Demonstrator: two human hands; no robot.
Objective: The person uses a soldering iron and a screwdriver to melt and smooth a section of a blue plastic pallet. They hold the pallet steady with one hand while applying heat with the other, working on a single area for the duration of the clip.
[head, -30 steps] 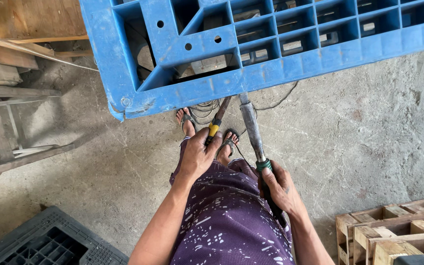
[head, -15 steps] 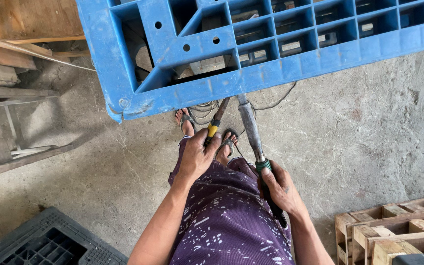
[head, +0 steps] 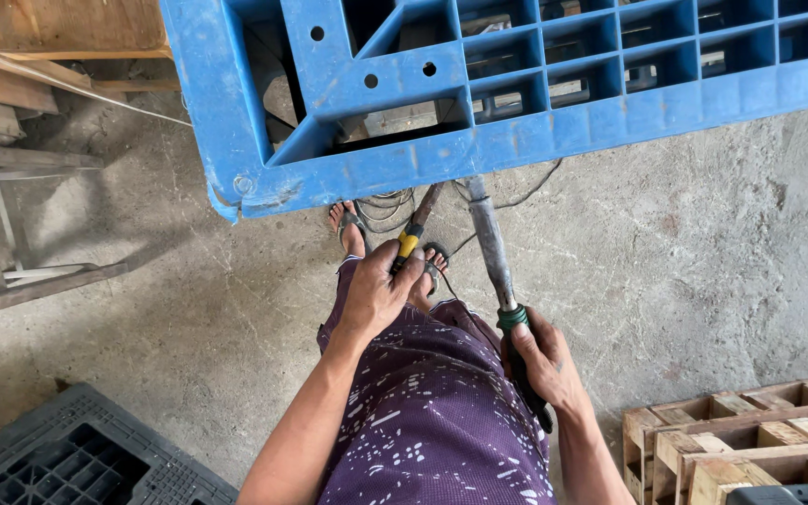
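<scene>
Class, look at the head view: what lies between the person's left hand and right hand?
Between the left hand and right hand, the head view shows only the purple speckled garment over the lap.

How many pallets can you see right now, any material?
3. A blue plastic pallet across the top, a dark plastic pallet at bottom left, and a wooden pallet at bottom right. More may lie out of frame.
</scene>
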